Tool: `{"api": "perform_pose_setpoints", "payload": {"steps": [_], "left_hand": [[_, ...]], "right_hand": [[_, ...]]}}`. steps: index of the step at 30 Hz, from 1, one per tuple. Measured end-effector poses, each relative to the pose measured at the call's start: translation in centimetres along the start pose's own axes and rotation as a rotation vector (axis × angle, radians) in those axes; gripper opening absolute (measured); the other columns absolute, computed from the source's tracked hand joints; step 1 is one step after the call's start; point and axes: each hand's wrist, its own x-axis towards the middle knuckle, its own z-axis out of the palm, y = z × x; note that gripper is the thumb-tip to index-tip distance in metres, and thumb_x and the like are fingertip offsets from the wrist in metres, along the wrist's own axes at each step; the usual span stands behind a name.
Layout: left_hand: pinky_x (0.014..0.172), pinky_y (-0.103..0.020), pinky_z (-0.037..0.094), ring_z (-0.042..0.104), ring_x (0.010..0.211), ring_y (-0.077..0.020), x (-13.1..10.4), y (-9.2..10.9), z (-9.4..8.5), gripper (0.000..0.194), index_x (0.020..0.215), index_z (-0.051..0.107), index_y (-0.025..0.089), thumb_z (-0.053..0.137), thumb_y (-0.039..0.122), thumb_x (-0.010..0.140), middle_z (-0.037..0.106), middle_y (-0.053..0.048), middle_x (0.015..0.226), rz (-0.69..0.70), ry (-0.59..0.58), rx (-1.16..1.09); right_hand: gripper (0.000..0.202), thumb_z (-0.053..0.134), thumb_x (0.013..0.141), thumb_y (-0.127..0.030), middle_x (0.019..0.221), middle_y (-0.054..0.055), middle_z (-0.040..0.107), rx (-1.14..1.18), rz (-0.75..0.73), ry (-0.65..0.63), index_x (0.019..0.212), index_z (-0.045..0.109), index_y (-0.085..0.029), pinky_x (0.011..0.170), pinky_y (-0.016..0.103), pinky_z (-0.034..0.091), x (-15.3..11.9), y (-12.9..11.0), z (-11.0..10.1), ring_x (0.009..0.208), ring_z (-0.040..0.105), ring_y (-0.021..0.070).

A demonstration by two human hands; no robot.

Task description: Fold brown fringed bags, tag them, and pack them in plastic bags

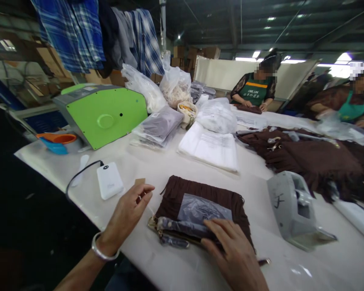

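1. Right hand [233, 250]: palm down, fingers loosely spread, resting on brown fringed fabric pouch [173, 194]; nothing grasped.
2. Left hand [125, 218]: fingers curled, thumb near index, just beside pouch; cannot tell whether it holds small tan card [140, 181] by its fingertips.
3. Beyond right fingertips, on pouch: grey translucent plastic film [197, 207], print illegible.
4. Beyond left hand: white rectangular power bank [109, 182], faint lettering unreadable.
5. Right of right hand: grey plastic tape dispenser [281, 220], dark handwritten mark.
6. Far beyond right hand: co-worker's green apron [252, 95], reads "OMLUN".
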Motion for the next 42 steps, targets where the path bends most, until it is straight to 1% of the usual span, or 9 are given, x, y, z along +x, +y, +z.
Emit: {"api": "perform_pose_setpoints", "payload": {"steps": [4, 9, 15, 20, 26, 30, 34, 38, 42], "left_hand": [[0.093, -0.042, 0.048, 0.059, 0.103, -0.0246, -0.1, -4.6, -1.2, 0.029, 0.105, 0.061, 0.022, 0.044, 0.041, 0.093, 0.063, -0.007, 0.108, 0.069, 0.133, 0.218], [0.101, -0.045, 0.042, 0.054, 0.111, -0.0252, 0.3, -6.6, -0.2, 0.026, 0.114, 0.057, 0.019, 0.051, 0.026, 0.090, 0.061, -0.009, 0.117, 0.123, -0.010, 0.451], [0.100, -0.045, 0.042, 0.053, 0.113, -0.0262, 1.2, -5.9, 0.3, 0.026, 0.115, 0.057, 0.016, 0.052, 0.017, 0.090, 0.060, -0.011, 0.121, 0.174, -0.068, 0.532], [0.101, -0.044, 0.041, 0.052, 0.112, -0.0244, -0.2, -3.4, -0.3, 0.021, 0.114, 0.058, 0.019, 0.050, 0.019, 0.094, 0.059, -0.009, 0.119, 0.224, -0.024, 0.397], [0.094, -0.037, 0.044, 0.055, 0.105, -0.0206, -4.3, 0.1, 1.6, 0.019, 0.112, 0.060, 0.024, 0.059, 0.023, 0.093, 0.063, -0.003, 0.111, 0.575, -0.356, 0.198], [0.086, -0.033, 0.045, 0.056, 0.094, -0.0190, -5.9, 0.2, 2.7, 0.008, 0.100, 0.062, 0.022, 0.057, 0.022, 0.095, 0.064, -0.003, 0.100, 0.610, -0.310, 0.211], [0.081, -0.033, 0.043, 0.055, 0.084, -0.0180, -6.6, -0.5, 3.4, 0.013, 0.093, 0.060, 0.020, 0.048, 0.018, 0.098, 0.062, -0.002, 0.087, 0.675, -0.228, 0.201], [0.082, -0.034, 0.041, 0.055, 0.083, -0.0184, -6.7, -1.2, 4.3, 0.016, 0.092, 0.059, 0.019, 0.045, 0.014, 0.098, 0.061, -0.002, 0.085, 0.693, -0.122, 0.259], [0.086, -0.036, 0.039, 0.054, 0.088, -0.0201, -6.1, -1.5, 4.8, 0.017, 0.095, 0.059, 0.020, 0.043, 0.014, 0.098, 0.062, -0.003, 0.088, 0.640, -0.098, 0.338]], "right_hand": [[0.028, 0.043, 0.100, -0.037, 0.084, 0.001, 0.068, -0.025, -0.089, 0.010, 0.103, 0.067, -0.022, 0.073, 0.033, 0.042, 1.1, -0.7, 1.6, 0.075, 0.061, 0.0175], [0.034, 0.041, 0.101, -0.042, 0.086, 0.001, 0.069, -0.069, -0.136, 0.024, 0.099, 0.068, -0.021, 0.076, 0.035, 0.037, 1.6, -1.1, 2.0, 0.078, 0.060, 0.0187], [0.019, 0.054, 0.095, -0.033, 0.089, 0.001, 0.071, -0.133, -0.264, -0.054, 0.101, 0.067, -0.020, 0.077, 0.033, 0.040, 1.6, -2.0, -0.1, 0.079, 0.063, 0.0175], [0.023, 0.061, 0.090, -0.031, 0.093, 0.001, 0.074, -0.180, -0.396, -0.154, 0.110, 0.066, -0.020, 0.071, 0.028, 0.047, -1.6, -2.1, -0.3, 0.078, 0.067, 0.0150], [0.036, 0.059, 0.091, -0.042, 0.100, 0.003, 0.074, -0.128, -0.311, -0.179, 0.119, 0.063, -0.020, 0.070, 0.027, 0.052, -4.6, -1.1, 1.6, 0.081, 0.069, 0.0163], [0.027, 0.057, 0.094, -0.033, 0.096, 0.001, 0.075, -0.092, -0.310, -0.146, 0.117, 0.064, -0.021, 0.070, 0.024, 0.051, -5.0, -0.5, 1.4, 0.080, 0.069, 0.0134], [0.020, 0.053, 0.096, -0.028, 0.092, 0.000, 0.074, -0.117, -0.273, -0.117, 0.110, 0.066, -0.022, 0.070, 0.025, 0.049, -4.9, 0.1, 0.9, 0.078, 0.068, 0.0124], [0.022, 0.048, 0.097, -0.023, 0.094, 0.000, 0.074, -0.163, -0.260, -0.112, 0.107, 0.068, -0.024, 0.075, 0.027, 0.048, -4.3, 0.3, 0.9, 0.081, 0.069, 0.0135], [0.019, 0.057, 0.092, -0.026, 0.094, 0.001, 0.074, -0.184, -0.227, -0.069, 0.108, 0.067, -0.024, 0.075, 0.027, 0.048, -4.0, 0.3, 1.2, 0.082, 0.069, 0.0151]]}}
